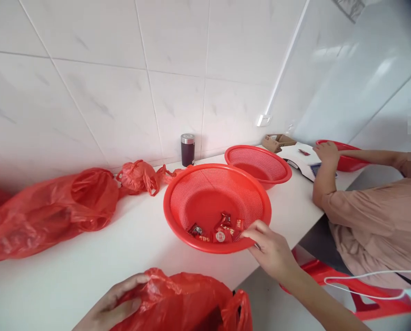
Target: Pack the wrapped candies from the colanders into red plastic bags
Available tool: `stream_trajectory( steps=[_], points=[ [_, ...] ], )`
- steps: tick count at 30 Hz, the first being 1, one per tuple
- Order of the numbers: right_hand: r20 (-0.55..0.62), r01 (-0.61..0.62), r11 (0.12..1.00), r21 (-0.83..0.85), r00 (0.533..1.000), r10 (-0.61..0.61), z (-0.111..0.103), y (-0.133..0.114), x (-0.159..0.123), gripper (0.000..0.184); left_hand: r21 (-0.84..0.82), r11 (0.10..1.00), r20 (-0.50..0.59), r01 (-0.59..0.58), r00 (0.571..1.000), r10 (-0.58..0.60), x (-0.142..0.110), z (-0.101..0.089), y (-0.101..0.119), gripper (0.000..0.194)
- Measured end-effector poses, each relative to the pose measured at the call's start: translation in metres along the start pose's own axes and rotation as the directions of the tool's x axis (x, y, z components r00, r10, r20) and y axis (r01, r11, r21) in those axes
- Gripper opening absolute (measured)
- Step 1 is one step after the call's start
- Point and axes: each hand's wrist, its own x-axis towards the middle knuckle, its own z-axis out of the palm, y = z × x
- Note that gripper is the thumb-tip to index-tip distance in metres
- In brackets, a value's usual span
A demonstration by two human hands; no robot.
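My right hand is closed on the near right rim of a red perforated plastic basket, thumb and fingers on either side of the edge. The basket tilts toward me, and several small red-wrapped candies lie along its near side. At the bottom of the view, my left hand pinches the gathered edge of a red plastic bag. That bag hangs in front of the table edge with its mouth partly open; what is inside cannot be made out.
On the white table lie a full red bag and a knotted one. A dark tumbler, a second basket, a cardboard box and a white scale stand along the wall. At right sits another person.
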Motion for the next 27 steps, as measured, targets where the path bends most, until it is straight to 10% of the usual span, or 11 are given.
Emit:
stream_trajectory(
  steps=[6,12,17,22,27],
  points=[
    [0.259,-0.210,0.962,-0.172,0.933,0.250,0.003,-0.009,0.019,0.040,0.046,0.998,0.073,-0.034,0.997,0.031,0.012,0.003,0.007,0.049],
    [0.617,-0.266,0.964,0.026,0.763,0.194,-0.047,-0.031,0.065,0.064,0.078,0.997,-0.087,-0.019,0.996,0.026,0.012,0.006,0.004,0.054],
    [0.619,-0.118,0.991,-0.063,0.775,0.132,-0.041,-0.023,0.124,0.065,0.107,0.994,-0.030,-0.014,0.999,0.018,0.015,0.004,-0.001,0.054],
    [0.839,0.069,0.967,-0.244,0.516,0.174,0.011,-0.012,0.148,0.093,0.042,0.999,-0.185,-0.019,0.982,0.026,0.009,0.012,0.008,0.056],
    [0.771,0.017,0.966,-0.258,0.607,0.195,0.034,-0.012,0.146,0.058,-0.056,0.994,-0.341,-0.095,0.937,0.070,-0.001,0.017,0.023,0.067]
  ],
)
